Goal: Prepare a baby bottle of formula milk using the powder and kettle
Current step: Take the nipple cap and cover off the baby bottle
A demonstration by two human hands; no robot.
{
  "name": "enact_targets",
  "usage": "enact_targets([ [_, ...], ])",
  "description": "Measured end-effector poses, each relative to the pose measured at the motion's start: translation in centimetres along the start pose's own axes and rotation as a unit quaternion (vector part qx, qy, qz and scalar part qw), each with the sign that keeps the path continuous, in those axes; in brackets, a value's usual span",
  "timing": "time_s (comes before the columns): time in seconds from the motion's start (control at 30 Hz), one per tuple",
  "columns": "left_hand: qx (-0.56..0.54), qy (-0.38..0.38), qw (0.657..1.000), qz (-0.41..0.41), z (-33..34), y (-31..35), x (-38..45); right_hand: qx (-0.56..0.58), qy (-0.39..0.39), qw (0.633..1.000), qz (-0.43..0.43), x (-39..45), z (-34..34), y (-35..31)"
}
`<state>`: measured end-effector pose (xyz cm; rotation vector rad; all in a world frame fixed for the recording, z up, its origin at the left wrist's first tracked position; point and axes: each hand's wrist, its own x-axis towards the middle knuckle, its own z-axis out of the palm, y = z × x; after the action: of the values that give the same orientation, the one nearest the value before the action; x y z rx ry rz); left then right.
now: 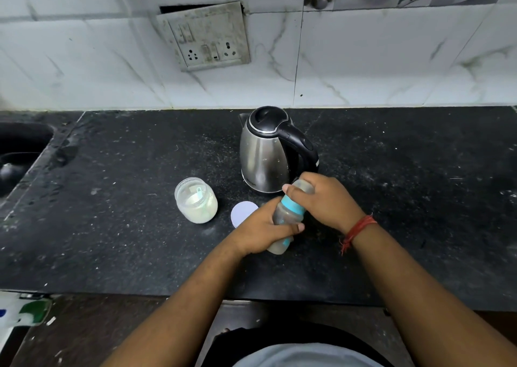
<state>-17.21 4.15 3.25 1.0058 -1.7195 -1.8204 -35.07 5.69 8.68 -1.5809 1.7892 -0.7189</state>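
I have the bottle [288, 215] tilted over the counter [126, 240] by the kettle [265, 154]: left hand [263, 229] wrapping its body, right hand [324, 198] clasping the cap end; jar [195, 200] open, so likely capping or opening

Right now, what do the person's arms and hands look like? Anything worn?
Both forearms are bare, with no sleeves, gloves, watch or rings visible. The left hand wears nothing. The right hand has a red thread band tied around the wrist, wound in several strands with loose frayed ends hanging down. A grey garment shows at the bottom edge of the view.
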Motion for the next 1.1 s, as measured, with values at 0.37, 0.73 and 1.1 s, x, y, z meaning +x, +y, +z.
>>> enact_targets([
  [0.37, -0.133, -0.109, 0.985, -0.029, -2.3, 1.4, -1.5, 0.071, -0.115, 0.985, -0.107, 0.0, -0.8, -1.8],
  [0.73, -0.229, -0.267, 0.932, -0.081, -4.2, 1.3, -2.0, 0.147, -0.198, 0.957, -0.15, -0.7, -1.5, -2.0],
  [1.1, 0.085, 0.0, 0.995, 0.042, -1.6, 1.7, -0.5, -0.061, -0.038, 0.996, -0.045, 0.7, -0.9, -2.3],
])
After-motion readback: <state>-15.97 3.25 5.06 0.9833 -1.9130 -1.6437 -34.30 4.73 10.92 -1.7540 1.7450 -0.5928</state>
